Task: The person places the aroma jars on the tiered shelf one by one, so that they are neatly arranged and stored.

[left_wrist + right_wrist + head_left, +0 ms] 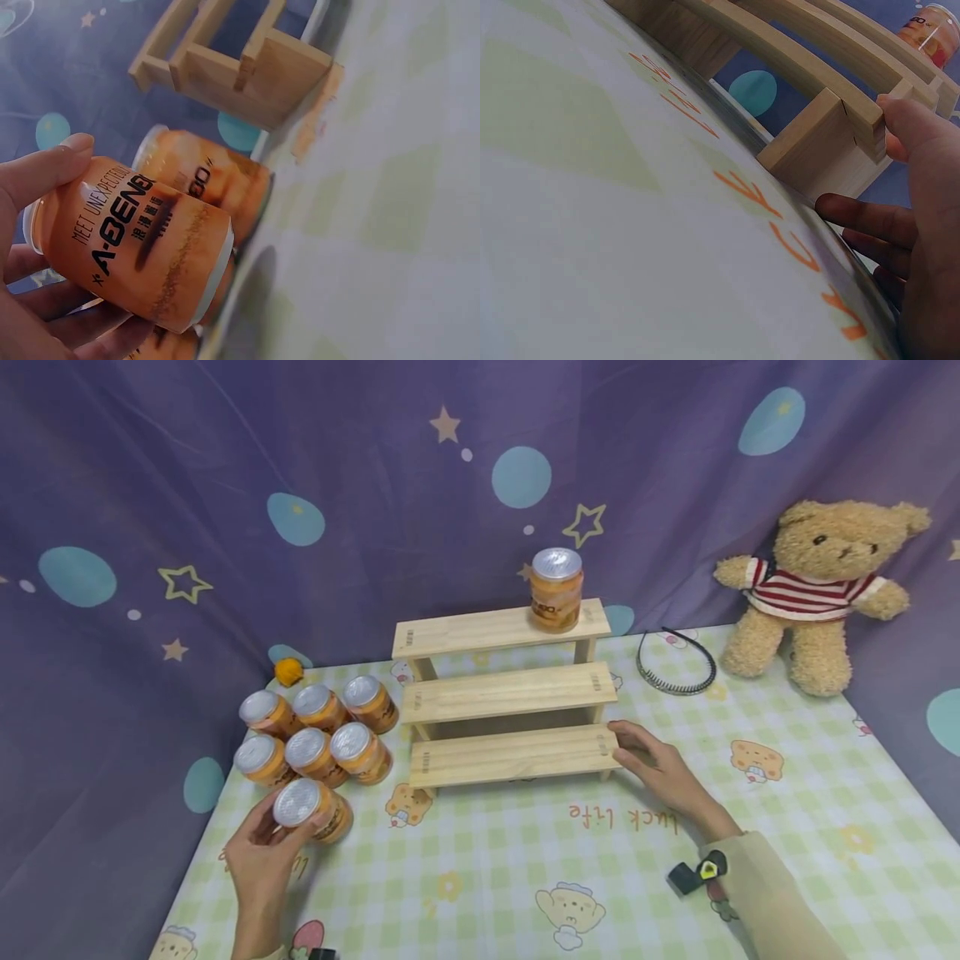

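Note:
My left hand [262, 852] grips an orange can [142, 240] with a silver lid and black lettering, thumb on one side and fingers round the other. That can leans a little, in front of several like cans [318, 758] grouped left of a three-step wooden display rack [510, 756]. At the rack's right end, my right hand [663, 772] holds the end of the lowest shelf between thumb and forefinger. The other fingers of that hand [870, 225] spread below the shelf in the right wrist view. One more can [557, 593] stands upright on the top shelf, toward its right end.
A black toothed headband [677, 668] lies right of the rack, and a teddy bear [817, 593] in a striped shirt sits beyond it. Behind the grouped cans is a small orange-yellow object [288, 672]. A checked cloth [480, 893] covers the table; a purple curtain [390, 510] hangs behind.

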The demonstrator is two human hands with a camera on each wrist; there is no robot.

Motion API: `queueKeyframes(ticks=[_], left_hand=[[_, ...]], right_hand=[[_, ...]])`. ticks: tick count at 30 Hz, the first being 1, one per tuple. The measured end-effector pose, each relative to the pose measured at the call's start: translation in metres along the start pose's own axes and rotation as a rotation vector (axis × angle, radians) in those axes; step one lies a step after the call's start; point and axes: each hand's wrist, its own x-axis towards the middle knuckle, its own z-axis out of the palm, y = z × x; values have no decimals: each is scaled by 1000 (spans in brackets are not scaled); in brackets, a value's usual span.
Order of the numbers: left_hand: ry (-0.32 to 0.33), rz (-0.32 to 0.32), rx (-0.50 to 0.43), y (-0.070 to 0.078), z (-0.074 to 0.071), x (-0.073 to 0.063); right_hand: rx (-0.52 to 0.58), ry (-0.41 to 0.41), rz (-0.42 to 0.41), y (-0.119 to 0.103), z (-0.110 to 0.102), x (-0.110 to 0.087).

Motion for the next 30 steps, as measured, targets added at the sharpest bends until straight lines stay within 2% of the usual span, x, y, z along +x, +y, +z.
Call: queueKeyframes(ticks=[4, 8, 17, 24, 30], left_hand=[[-17, 28, -19, 11, 2, -1], [-34, 62, 6, 24, 7, -3], [-70, 67, 70, 51, 17, -2], [-83, 112, 74, 65, 24, 1], [-118, 143, -19, 78, 30, 2]], right_hand=[[-2, -3, 3, 0, 0, 0], [-5, -5, 3, -1, 0, 0], [-3, -3, 4, -2, -1, 1], [2, -2, 5, -1, 0, 0], [-2, 0, -2, -1, 0, 0]])
